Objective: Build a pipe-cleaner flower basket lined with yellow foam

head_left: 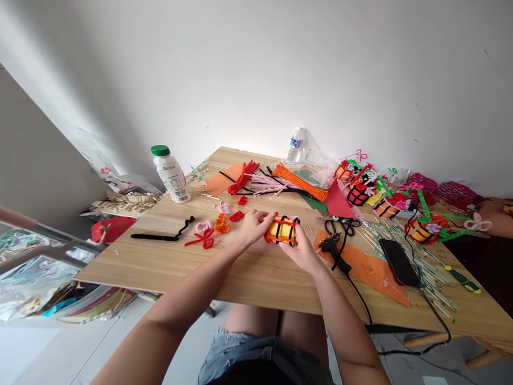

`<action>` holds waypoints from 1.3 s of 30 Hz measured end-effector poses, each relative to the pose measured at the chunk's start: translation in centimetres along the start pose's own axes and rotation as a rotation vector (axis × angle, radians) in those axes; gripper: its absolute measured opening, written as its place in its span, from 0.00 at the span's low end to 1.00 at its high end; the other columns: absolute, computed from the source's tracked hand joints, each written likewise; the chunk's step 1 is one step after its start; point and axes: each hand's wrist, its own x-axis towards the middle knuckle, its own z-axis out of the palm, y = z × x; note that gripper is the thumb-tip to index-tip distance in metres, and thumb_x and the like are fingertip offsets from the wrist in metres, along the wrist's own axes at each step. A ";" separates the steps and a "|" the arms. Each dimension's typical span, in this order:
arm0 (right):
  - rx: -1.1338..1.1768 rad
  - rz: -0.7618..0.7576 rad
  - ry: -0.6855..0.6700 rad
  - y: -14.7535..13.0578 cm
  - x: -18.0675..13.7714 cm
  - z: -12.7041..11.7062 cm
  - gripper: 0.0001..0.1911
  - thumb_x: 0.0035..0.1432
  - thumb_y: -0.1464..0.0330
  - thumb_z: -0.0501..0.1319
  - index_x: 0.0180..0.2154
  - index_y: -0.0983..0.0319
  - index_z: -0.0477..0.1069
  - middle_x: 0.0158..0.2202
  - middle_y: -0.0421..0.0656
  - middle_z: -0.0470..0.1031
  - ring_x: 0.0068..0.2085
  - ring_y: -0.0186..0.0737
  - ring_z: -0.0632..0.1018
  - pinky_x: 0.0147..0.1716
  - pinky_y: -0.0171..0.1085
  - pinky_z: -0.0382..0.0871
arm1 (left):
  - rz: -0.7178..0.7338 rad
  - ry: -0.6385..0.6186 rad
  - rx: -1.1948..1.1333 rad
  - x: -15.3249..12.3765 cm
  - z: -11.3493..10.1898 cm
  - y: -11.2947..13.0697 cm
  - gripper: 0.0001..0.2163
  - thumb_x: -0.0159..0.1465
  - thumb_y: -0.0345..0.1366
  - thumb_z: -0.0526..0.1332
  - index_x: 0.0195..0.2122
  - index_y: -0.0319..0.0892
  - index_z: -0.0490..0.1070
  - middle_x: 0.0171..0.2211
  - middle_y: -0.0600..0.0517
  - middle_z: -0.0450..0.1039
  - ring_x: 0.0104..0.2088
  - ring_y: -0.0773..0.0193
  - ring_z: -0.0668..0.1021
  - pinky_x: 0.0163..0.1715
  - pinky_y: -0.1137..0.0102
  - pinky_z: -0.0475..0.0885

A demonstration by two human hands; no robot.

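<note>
Two bare forearms reach past denim shorts (240, 361) and over the near edge of a wooden table (248, 280). On the right, a black phone (398, 262) lies on a strewn pile of thin sticks (435, 291), with a green-and-yellow screwdriver (465, 279) beyond it, and a black glue gun (335, 254) rests on an orange sheet (372, 274). At the middle, a small yellow basket (285, 230) with black bands is tilted on its side between the hands: the left hand (255, 226) pinches its red-trimmed end, the right hand (300, 252) curls its fingers round the other end; whether it touches the tabletop I cannot tell. To the left lie a black fuzzy stem (154, 236), a red bow (206, 239) and an orange coil (221, 224). Black-handled scissors (344, 226) sit farther along on the right, near a row of decorated baskets (422, 231), with another person's arm (500, 222) at the edge. Farther back are red stems (242, 179), orange stems (300, 182), a white bottle (172, 176) with a green cap and, near the pale wall (256, 80), a clear bottle (296, 149).
</note>
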 end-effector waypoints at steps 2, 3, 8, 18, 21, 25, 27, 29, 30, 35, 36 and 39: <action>0.121 0.015 0.032 -0.1 0.3 -0.3 0.30 0.54 0.63 0.64 0.56 0.57 0.58 0.54 0.49 0.71 0.53 0.45 0.75 0.51 0.45 0.72 | -0.096 -0.129 -0.279 0.2 -0.2 0.0 0.29 0.61 0.59 0.51 0.40 0.37 0.77 0.32 0.47 0.75 0.29 0.63 0.75 0.33 0.68 0.71; 0.175 0.034 0.049 -0.2 0.4 -0.5 0.29 0.54 0.61 0.65 0.55 0.57 0.59 0.54 0.48 0.72 0.52 0.46 0.76 0.50 0.45 0.74 | -0.140 -0.198 -0.422 0.3 -0.3 0.1 0.30 0.60 0.61 0.53 0.42 0.37 0.75 0.32 0.47 0.76 0.26 0.65 0.74 0.29 0.68 0.72; 0.310 0.081 0.109 -0.4 0.6 -1.0 0.23 0.53 0.59 0.65 0.49 0.57 0.65 0.49 0.46 0.76 0.50 0.47 0.77 0.46 0.45 0.75 | -0.187 -0.240 -0.706 0.4 0.0 0.0 0.34 0.48 0.59 0.66 0.46 0.34 0.71 0.30 0.48 0.75 0.23 0.67 0.74 0.22 0.71 0.72; 0.719 0.053 0.243 0.2 1.5 -1.3 0.13 0.54 0.64 0.56 0.43 0.55 0.71 0.46 0.41 0.79 0.52 0.45 0.76 0.50 0.51 0.72 | -0.478 -0.478 -1.184 0.1 0.9 0.5 0.33 0.65 0.60 0.39 0.51 0.36 0.67 0.47 0.36 0.73 0.45 0.52 0.78 0.43 0.58 0.73; 0.797 0.131 0.244 0.8 1.8 -1.2 0.12 0.55 0.63 0.56 0.40 0.57 0.71 0.45 0.42 0.79 0.53 0.45 0.76 0.51 0.51 0.72 | -0.588 -0.669 -1.283 -0.5 1.6 0.8 0.26 0.69 0.50 0.42 0.46 0.35 0.70 0.43 0.37 0.75 0.41 0.54 0.79 0.43 0.59 0.72; 0.923 0.201 0.276 1.1 2.0 -0.9 0.11 0.56 0.66 0.54 0.40 0.57 0.72 0.42 0.42 0.81 0.51 0.44 0.77 0.50 0.51 0.72 | -0.648 -0.555 -1.369 -1.0 2.0 0.7 0.15 0.69 0.39 0.49 0.40 0.36 0.72 0.38 0.42 0.77 0.34 0.62 0.79 0.38 0.67 0.73; 1.000 0.245 0.293 1.0 2.1 -0.8 0.12 0.57 0.68 0.52 0.40 0.58 0.72 0.41 0.43 0.81 0.49 0.43 0.78 0.50 0.51 0.72 | -0.652 -0.526 -1.404 -1.1 2.0 0.8 0.11 0.68 0.35 0.53 0.39 0.35 0.73 0.36 0.43 0.77 0.33 0.63 0.79 0.37 0.68 0.73; 1.073 0.295 0.312 0.7 2.2 -0.9 0.14 0.59 0.70 0.50 0.41 0.59 0.72 0.40 0.43 0.81 0.47 0.42 0.78 0.50 0.50 0.72 | -0.660 -0.514 -1.437 -1.2 2.0 0.8 0.08 0.66 0.33 0.56 0.37 0.35 0.73 0.34 0.44 0.78 0.32 0.63 0.79 0.36 0.68 0.74; 1.102 0.321 0.323 0.6 2.2 -1.0 0.14 0.59 0.71 0.49 0.42 0.60 0.72 0.40 0.44 0.81 0.47 0.42 0.78 0.50 0.50 0.72 | -0.669 -0.506 -1.449 -1.2 2.0 0.9 0.08 0.66 0.33 0.57 0.35 0.35 0.73 0.33 0.44 0.77 0.31 0.63 0.79 0.35 0.68 0.74; 1.153 0.429 0.350 0.1 2.3 -1.2 0.16 0.62 0.71 0.47 0.43 0.62 0.71 0.40 0.47 0.81 0.43 0.43 0.79 0.46 0.51 0.74 | -0.671 -0.419 -1.496 -1.2 2.1 1.1 0.09 0.67 0.32 0.55 0.39 0.35 0.74 0.35 0.44 0.78 0.33 0.64 0.79 0.36 0.70 0.75; 1.150 0.439 0.346 0.0 2.3 -1.2 0.16 0.62 0.71 0.47 0.43 0.62 0.71 0.40 0.47 0.80 0.42 0.43 0.80 0.45 0.51 0.74 | -0.672 -0.402 -1.498 -1.2 2.1 1.2 0.09 0.67 0.31 0.54 0.40 0.35 0.73 0.35 0.44 0.78 0.33 0.64 0.80 0.37 0.69 0.75; 1.142 0.448 0.324 0.2 2.3 -1.3 0.16 0.62 0.70 0.47 0.42 0.62 0.71 0.39 0.46 0.80 0.39 0.43 0.80 0.43 0.49 0.75 | -0.686 -0.382 -1.496 -1.2 2.0 1.4 0.10 0.68 0.30 0.53 0.39 0.34 0.73 0.34 0.45 0.78 0.33 0.64 0.80 0.36 0.70 0.76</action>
